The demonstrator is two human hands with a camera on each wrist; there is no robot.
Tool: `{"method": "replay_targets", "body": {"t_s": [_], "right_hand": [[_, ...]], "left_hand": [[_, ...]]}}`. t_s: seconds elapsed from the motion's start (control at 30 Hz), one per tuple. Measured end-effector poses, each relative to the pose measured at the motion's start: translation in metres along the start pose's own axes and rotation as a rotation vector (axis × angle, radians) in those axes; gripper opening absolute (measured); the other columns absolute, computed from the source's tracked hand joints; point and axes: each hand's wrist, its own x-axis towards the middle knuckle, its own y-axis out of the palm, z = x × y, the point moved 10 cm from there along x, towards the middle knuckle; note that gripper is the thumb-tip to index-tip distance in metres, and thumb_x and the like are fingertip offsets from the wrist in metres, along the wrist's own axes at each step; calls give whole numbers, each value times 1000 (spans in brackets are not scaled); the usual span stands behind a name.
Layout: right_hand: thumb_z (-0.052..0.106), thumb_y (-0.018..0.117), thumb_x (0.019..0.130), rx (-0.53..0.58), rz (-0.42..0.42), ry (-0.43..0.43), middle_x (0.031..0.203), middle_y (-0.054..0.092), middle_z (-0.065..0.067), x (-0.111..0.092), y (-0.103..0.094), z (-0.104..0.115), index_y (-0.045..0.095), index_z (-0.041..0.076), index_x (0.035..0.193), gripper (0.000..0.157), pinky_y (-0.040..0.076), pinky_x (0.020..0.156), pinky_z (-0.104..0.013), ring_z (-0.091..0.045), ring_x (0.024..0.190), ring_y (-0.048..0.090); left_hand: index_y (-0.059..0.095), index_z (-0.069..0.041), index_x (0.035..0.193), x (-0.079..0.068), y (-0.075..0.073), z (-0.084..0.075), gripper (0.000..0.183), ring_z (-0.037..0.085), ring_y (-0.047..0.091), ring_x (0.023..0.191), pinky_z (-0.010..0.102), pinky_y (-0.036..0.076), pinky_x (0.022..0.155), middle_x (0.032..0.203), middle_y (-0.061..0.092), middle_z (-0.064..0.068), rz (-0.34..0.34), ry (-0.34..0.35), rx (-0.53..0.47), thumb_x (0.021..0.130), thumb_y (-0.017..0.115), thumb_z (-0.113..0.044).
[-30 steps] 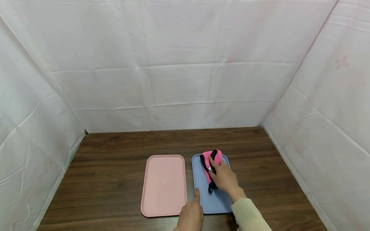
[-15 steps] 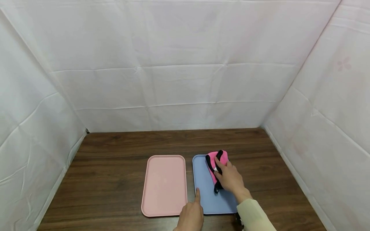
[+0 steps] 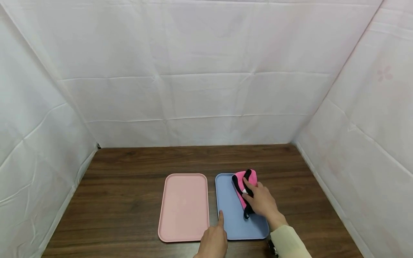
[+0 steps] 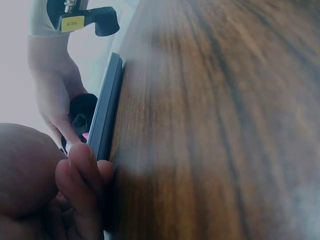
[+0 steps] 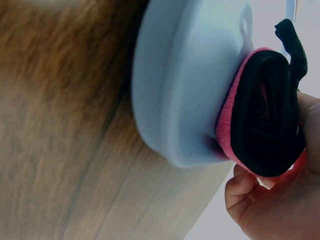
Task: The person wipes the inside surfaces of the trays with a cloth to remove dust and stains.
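Pink-and-black cloth [image 3: 241, 178] shifted rightward on blue tray [image 3: 226, 197], now at far-right part; suggests sideways wiping stroke. Right hand [image 3: 262, 200] pinches cloth. Left hand [image 3: 214, 239]: index straight at tray's left edge; whether gripping, cannot tell.

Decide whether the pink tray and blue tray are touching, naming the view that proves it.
Apart: the head view shows a strip of tabletop between the pink tray and the blue tray.
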Motion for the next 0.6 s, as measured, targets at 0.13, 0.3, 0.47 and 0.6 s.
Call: {"method": "replay_targets", "body": {"t_s": [0.13,0.3,0.47,0.6], "right_hand": [[35,67,100,11,6,-7,147,49,-32,-2,0,-1,44,27,158,63,49,98,-67,-47,127,55],[36,67,100,4,23,-15,144,53,-29,-6,0,-3,44,27,158,64,51,95,-64,-43,122,57],[35,67,100,-5,37,-22,144,52,-29,-13,-1,-3,44,27,158,63,50,95,-64,-43,123,57],[34,68,100,-7,46,-33,142,54,-30,-18,-2,-1,45,26,158,63,51,93,-64,-44,120,59]], "left_hand": [[53,1,148,0,1,1,60,15,44,42,32,38,41,53,52,10,2,-3,4,90,65,-3],[53,1,148,-1,1,1,60,14,43,42,31,36,41,52,51,8,1,-1,6,90,65,-3],[53,2,148,0,-1,0,60,14,44,42,31,37,41,52,52,9,-8,11,2,89,65,-3],[53,2,148,0,-1,0,60,15,45,42,31,38,41,53,54,10,-10,11,7,89,65,-3]]}}
